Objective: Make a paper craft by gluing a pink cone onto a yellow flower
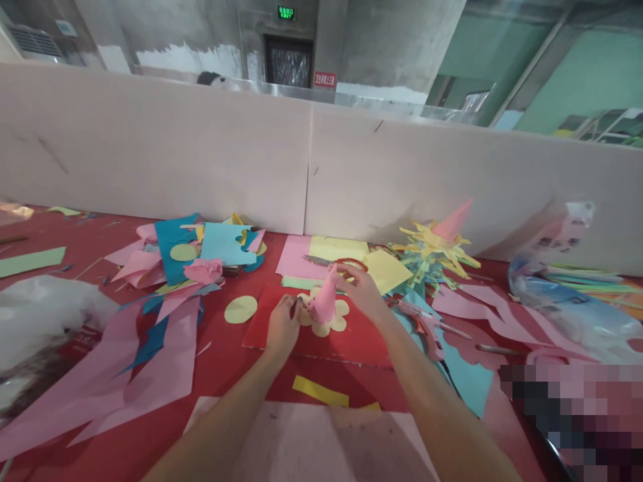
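Observation:
A pink paper cone (324, 302) stands point up amid a ring of pale yellow paper petals (321, 329), on a red board (356, 347). My right hand (360, 286) reaches in from the right, its fingers closed at the cone's tip. On the cone's left side, my left hand (284, 321) has thumb and fingers pinched close to the petals; what lies between them is too small to make out. A loose pale yellow paper circle (241, 310) lies left of the board. Scissors (346, 262) rest on paper sheets just behind the cone.
To the right lie a pink glue gun (431, 335) and a yellow paper flower with a pink cone (445, 231). Paper scraps (173, 348) and a plastic bag (45, 321) spread over the left. A pale partition (201, 147) closes off the table's back.

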Available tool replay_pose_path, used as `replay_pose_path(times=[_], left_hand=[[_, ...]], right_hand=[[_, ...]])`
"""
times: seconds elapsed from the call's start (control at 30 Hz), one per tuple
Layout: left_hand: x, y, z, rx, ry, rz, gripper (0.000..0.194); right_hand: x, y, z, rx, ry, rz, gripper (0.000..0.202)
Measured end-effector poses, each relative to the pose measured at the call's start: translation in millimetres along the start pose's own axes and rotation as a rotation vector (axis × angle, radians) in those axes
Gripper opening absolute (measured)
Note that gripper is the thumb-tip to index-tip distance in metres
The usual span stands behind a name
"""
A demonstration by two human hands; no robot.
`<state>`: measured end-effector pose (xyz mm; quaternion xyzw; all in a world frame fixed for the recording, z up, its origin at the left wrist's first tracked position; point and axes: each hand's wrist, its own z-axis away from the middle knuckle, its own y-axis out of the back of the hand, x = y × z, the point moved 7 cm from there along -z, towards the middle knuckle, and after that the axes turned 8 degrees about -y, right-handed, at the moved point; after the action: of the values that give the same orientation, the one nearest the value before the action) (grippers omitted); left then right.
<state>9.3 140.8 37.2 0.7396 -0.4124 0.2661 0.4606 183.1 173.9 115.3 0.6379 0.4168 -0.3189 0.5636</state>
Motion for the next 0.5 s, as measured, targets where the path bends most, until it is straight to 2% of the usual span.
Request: replay_pose_path(times=[0.2, 0.43, 0.5], left_hand=[[-1, 0.8, -1, 0.03, -0.008, 0.017, 0.024], [7, 17.6, -11, 0.148, -0.01, 0.058, 0.024], [4, 19.2, -13, 0.166, 0.041, 0.113, 0.026]], right_hand=[[-6, -4, 5, 0.024, 0.065, 0.123, 0.028], [-21, 18, 18, -0.002, 0.088, 0.09, 0.027], [-25, 23, 21, -0.014, 0.091, 0.11, 0.028]])
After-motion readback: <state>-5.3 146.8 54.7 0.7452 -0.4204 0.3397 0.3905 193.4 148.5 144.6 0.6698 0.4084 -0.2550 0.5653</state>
